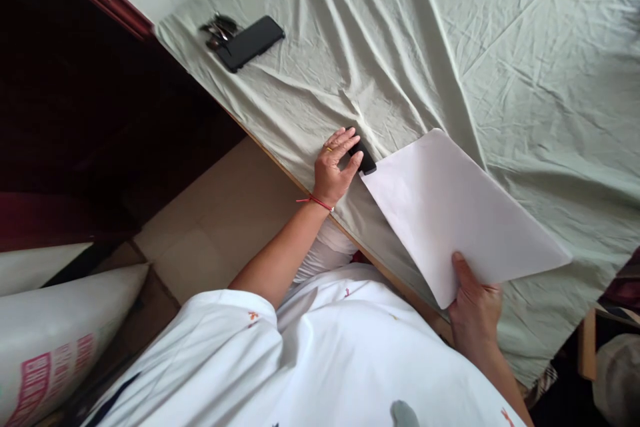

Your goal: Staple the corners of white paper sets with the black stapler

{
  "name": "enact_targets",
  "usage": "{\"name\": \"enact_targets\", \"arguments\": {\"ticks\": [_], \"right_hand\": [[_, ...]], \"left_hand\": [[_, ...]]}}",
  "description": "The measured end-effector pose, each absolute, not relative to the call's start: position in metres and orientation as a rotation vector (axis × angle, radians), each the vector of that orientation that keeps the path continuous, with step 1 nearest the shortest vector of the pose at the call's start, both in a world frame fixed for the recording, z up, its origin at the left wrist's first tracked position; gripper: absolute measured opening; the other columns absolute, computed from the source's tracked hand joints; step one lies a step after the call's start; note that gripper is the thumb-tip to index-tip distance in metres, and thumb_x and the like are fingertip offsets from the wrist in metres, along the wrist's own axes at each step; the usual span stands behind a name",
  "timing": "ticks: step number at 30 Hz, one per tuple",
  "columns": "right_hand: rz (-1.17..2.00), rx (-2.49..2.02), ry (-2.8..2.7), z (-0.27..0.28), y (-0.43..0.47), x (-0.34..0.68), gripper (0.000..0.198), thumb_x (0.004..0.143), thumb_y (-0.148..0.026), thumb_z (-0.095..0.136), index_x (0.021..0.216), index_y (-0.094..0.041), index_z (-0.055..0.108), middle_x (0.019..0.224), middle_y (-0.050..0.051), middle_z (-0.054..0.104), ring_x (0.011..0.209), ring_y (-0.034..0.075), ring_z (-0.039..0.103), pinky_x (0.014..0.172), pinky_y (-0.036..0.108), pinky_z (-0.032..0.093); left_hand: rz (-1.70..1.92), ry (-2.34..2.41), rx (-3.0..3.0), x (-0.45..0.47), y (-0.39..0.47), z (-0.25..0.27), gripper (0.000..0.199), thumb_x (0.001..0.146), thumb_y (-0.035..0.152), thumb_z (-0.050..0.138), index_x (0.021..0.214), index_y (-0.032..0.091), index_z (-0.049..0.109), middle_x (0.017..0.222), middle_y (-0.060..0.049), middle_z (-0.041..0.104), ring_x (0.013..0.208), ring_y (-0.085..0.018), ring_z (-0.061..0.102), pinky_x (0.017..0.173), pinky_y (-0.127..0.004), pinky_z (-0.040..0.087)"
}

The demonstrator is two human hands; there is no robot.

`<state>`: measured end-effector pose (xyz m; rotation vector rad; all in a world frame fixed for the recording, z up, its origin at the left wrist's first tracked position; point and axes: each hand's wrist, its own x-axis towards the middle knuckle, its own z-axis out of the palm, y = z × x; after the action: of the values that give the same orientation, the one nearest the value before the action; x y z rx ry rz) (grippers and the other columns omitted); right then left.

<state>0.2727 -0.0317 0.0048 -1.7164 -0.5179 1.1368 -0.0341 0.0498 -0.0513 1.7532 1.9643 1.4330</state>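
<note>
Clearly, in the head view, the white paper (460, 213) looks blank, smooth and slightly bowed over the pale green cloth (550, 113). At its left corner, the left hand (334, 172) grips a small black tool (367, 159); at its near edge, the right hand (476, 312) pinches it, thumb on top.

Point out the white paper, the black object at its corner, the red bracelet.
White paper (457, 213): head view, middle of the sheet.
Black object (367, 159): head view, exposed end.
Red bracelet (321, 202): head view, middle of the band.
</note>
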Motion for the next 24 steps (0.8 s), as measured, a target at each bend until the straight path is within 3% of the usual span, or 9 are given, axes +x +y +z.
{"name": "enact_targets", "arguments": {"ticks": [4,15,19,24], "right_hand": [[1.13,-1.746,-0.507,0.004,-0.033,0.273,0.056,0.061,-0.036,0.093,0.11,-0.016,0.075,0.107,0.006,0.077,0.106,0.018,0.071,0.105,0.036,0.056],[1.135,-1.746,-0.49,0.003,-0.03,0.272,0.061,0.057,-0.035,0.094,0.11,-0.015,0.073,0.105,0.006,0.077,0.104,0.019,0.071,0.098,0.031,0.059],[1.186,-1.731,-0.5,0.001,-0.032,0.278,0.057,0.057,-0.033,0.094,0.107,-0.014,0.073,0.103,0.007,0.078,0.098,0.019,0.072,0.09,0.029,0.062],[1.109,-1.689,-0.504,0.001,-0.033,0.297,0.06,0.054,-0.032,0.096,0.107,-0.017,0.074,0.105,0.005,0.078,0.102,0.016,0.071,0.095,0.027,0.061]], "left_hand": [[1.408,1.97,1.781,-0.036,0.05,-0.053,0.04,0.1,0.049,0.053,0.126,0.023,0.07,0.139,-0.01,0.068,0.141,-0.025,0.055,0.123,-0.051,0.04],[1.317,1.958,1.78,-0.036,0.048,-0.058,0.046,0.1,0.055,0.05,0.127,0.023,0.069,0.144,-0.012,0.064,0.146,-0.028,0.049,0.124,-0.052,0.036],[1.338,1.887,1.813,-0.039,0.047,-0.057,0.05,0.102,0.056,0.044,0.133,0.023,0.065,0.148,-0.012,0.061,0.148,-0.026,0.047,0.125,-0.051,0.035],[1.406,1.822,1.785,-0.04,0.044,-0.053,0.056,0.099,0.06,0.046,0.139,0.023,0.059,0.152,-0.013,0.057,0.147,-0.027,0.047,0.124,-0.048,0.036]]}}
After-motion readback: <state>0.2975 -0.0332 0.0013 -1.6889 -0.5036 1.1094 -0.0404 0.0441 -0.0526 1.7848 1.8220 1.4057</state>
